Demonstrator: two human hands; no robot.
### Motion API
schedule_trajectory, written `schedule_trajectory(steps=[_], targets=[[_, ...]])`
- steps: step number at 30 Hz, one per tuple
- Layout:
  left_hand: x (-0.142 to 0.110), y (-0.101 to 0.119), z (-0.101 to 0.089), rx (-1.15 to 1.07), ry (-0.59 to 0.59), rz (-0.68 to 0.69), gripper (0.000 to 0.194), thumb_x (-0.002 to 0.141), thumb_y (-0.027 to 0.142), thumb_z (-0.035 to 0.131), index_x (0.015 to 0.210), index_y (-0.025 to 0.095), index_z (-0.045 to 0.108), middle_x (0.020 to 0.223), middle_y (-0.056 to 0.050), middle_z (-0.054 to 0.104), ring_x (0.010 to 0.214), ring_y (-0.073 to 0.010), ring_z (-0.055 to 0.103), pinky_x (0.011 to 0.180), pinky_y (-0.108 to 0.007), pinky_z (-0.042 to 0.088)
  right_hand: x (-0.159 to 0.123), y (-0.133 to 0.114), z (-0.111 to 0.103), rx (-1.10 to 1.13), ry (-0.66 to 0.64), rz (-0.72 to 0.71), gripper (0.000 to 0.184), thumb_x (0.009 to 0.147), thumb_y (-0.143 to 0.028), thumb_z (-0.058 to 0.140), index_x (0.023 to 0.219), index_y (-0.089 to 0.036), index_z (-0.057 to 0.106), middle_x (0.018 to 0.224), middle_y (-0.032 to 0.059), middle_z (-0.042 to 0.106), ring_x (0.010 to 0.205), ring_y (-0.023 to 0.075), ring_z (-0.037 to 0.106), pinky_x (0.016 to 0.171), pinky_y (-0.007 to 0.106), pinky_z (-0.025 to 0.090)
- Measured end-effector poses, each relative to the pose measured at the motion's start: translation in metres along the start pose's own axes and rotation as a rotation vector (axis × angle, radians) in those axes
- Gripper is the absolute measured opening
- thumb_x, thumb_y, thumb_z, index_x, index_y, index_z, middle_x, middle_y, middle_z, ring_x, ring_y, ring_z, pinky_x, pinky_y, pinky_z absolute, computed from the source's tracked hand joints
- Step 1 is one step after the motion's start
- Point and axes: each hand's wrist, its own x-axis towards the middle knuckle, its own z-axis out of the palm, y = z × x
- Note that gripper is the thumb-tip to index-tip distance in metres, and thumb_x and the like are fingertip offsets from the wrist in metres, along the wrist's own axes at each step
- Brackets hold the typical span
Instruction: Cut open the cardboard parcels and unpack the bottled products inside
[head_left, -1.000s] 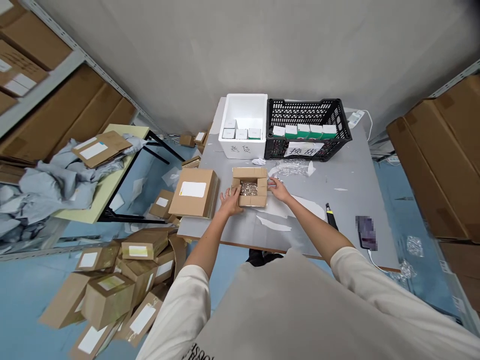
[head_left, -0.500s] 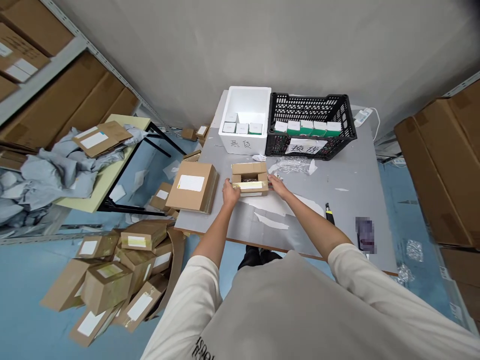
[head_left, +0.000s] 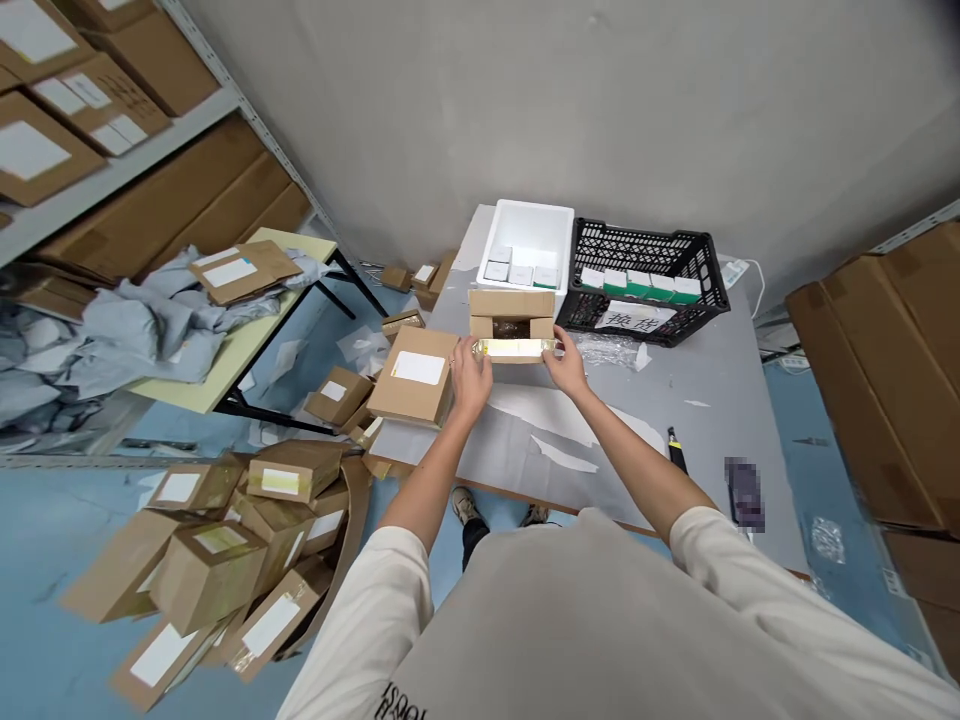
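Note:
A small cardboard box (head_left: 513, 330), its top flaps open, is gripped between my two hands over the table. Dark contents show through its opening, too unclear to name. My left hand (head_left: 471, 378) holds its left front corner, and my right hand (head_left: 566, 362) closes on the right front corner. Yellowish tape and a white strip run along the front flap. Just left of my left hand sits a closed cardboard box (head_left: 414, 385) with a white label. Behind the open box stands a white foam box (head_left: 525, 235) with several small white cartons in it.
A black plastic crate (head_left: 645, 270) beside the foam box holds several green-and-white cartons. A utility knife (head_left: 676, 452) and a blurred dark object (head_left: 745, 493) lie on the right. Torn paper and plastic wrap litter the table (head_left: 637, 400). Cardboard boxes (head_left: 217, 560) pile up on the floor.
Both hands have lifted the open box up and toward the crates; its front flap now faces up more. The view has shifted slightly left.

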Motion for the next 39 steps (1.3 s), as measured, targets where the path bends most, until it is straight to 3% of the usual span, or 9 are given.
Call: schedule_trajectory(steps=[5,10,14,19,24,27,30,34,39], targets=[[0.003,-0.049,-0.079,-0.015,0.103,-0.032,0.047,0.099,0.026,0.047,0.146,0.02,0.043,0.153,-0.016,0.046,0.15,-0.0263,0.037,0.126,-0.043,0.027,0.0,-0.073,0.075,-0.037,-0.039,-0.149,0.072,0.09,-0.034,0.048,0.159,-0.023,0.036,0.156,0.0137,0.049,0.13,0.0311,0.053,0.1,0.049,0.054],[-0.01,-0.127,-0.159,0.034,0.192,-0.167,0.042,0.098,0.025,0.047,0.14,0.023,0.046,0.153,-0.015,0.046,0.15,-0.0269,0.035,0.126,-0.046,0.028,-0.009,-0.133,0.18,-0.057,-0.154,-0.233,0.068,0.092,-0.034,0.046,0.159,-0.023,0.034,0.154,0.0141,0.051,0.131,0.0314,0.053,0.103,0.051,0.052],[-0.036,-0.193,-0.21,0.113,0.249,-0.276,0.034,0.098,0.025,0.048,0.132,0.023,0.052,0.154,-0.015,0.044,0.152,-0.027,0.034,0.125,-0.046,0.029,-0.026,-0.164,0.267,-0.01,-0.283,-0.295,0.065,0.094,-0.035,0.047,0.156,-0.022,0.033,0.154,0.0154,0.05,0.133,0.0308,0.053,0.103,0.048,0.052],[-0.072,-0.265,-0.251,0.134,0.324,-0.401,0.03,0.099,0.027,0.049,0.129,0.024,0.054,0.153,-0.015,0.044,0.151,-0.0271,0.036,0.123,-0.045,0.033,-0.047,-0.18,0.358,-0.004,-0.444,-0.328,0.061,0.096,-0.038,0.049,0.154,-0.023,0.037,0.151,0.0146,0.052,0.135,0.0317,0.053,0.109,0.051,0.048],[-0.093,-0.32,-0.263,0.09,0.363,-0.471,0.033,0.093,0.021,0.056,0.127,0.022,0.056,0.158,-0.016,0.037,0.153,-0.0313,0.033,0.123,-0.049,0.034,-0.052,-0.179,0.42,0.028,-0.597,-0.41,0.06,0.089,-0.038,0.061,0.147,-0.023,0.05,0.162,0.0133,0.04,0.152,0.0321,0.034,0.123,0.052,0.034],[-0.099,-0.338,-0.258,0.085,0.327,-0.522,0.037,0.089,0.017,0.058,0.126,0.02,0.056,0.159,-0.017,0.035,0.153,-0.0343,0.032,0.123,-0.051,0.034,-0.049,-0.17,0.433,0.007,-0.595,-0.41,0.052,0.089,-0.036,0.061,0.139,-0.023,0.058,0.161,0.0122,0.04,0.152,0.0317,0.034,0.126,0.054,0.027],[-0.097,-0.343,-0.246,0.052,0.258,-0.503,0.037,0.089,0.016,0.057,0.126,0.022,0.057,0.157,-0.015,0.038,0.152,-0.0322,0.035,0.123,-0.051,0.034,-0.04,-0.155,0.425,-0.044,-0.593,-0.399,0.046,0.088,-0.034,0.058,0.133,-0.023,0.062,0.156,0.0129,0.046,0.147,0.0323,0.041,0.124,0.054,0.03],[-0.08,-0.331,-0.223,-0.009,0.178,-0.432,0.035,0.089,0.015,0.056,0.124,0.021,0.059,0.154,-0.015,0.041,0.15,-0.03,0.038,0.124,-0.048,0.035,-0.016,-0.13,0.392,-0.173,-0.563,-0.362,0.045,0.087,-0.032,0.054,0.129,-0.021,0.064,0.15,0.014,0.051,0.141,0.0329,0.046,0.12,0.055,0.036],[-0.055,-0.299,-0.19,-0.089,0.04,-0.327,0.035,0.091,0.015,0.057,0.125,0.022,0.059,0.145,-0.013,0.051,0.141,-0.0278,0.048,0.119,-0.043,0.04,0.018,-0.098,0.339,-0.445,-0.458,-0.251,0.05,0.087,-0.028,0.052,0.135,-0.019,0.062,0.153,0.0162,0.048,0.143,0.0343,0.042,0.12,0.055,0.033]])
